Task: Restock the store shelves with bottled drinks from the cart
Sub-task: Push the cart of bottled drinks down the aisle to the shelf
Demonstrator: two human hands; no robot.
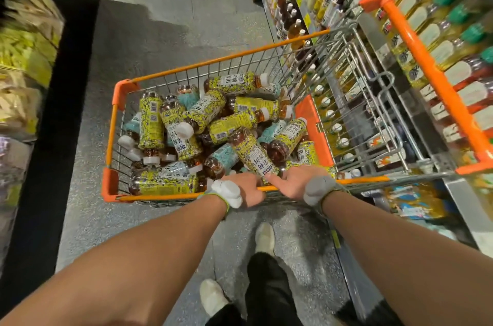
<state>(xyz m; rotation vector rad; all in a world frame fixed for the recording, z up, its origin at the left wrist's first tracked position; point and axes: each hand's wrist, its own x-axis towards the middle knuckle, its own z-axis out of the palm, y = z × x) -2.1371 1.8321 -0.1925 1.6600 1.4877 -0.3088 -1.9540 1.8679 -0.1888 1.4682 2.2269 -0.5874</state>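
Observation:
A wire shopping cart (221,60) with orange rims stands in the aisle in front of me. Its basket is heaped with several tea bottles (151,122) lying every way, most with yellow patterned labels and white caps, a few with pale blue labels. My left hand (249,191) grips the near orange rim of the cart. My right hand (290,181) grips the same rim just beside it, thumb pointing left, fingers reaching over among the bottles. Each wrist wears a grey band.
Store shelves (426,32) packed with bottled drinks run along the right, close against the cart's orange handle (426,72) and folded wire seat. A dark display unit (29,58) with yellow packets stands at the left. Grey floor (165,10) stretches ahead; my feet are below.

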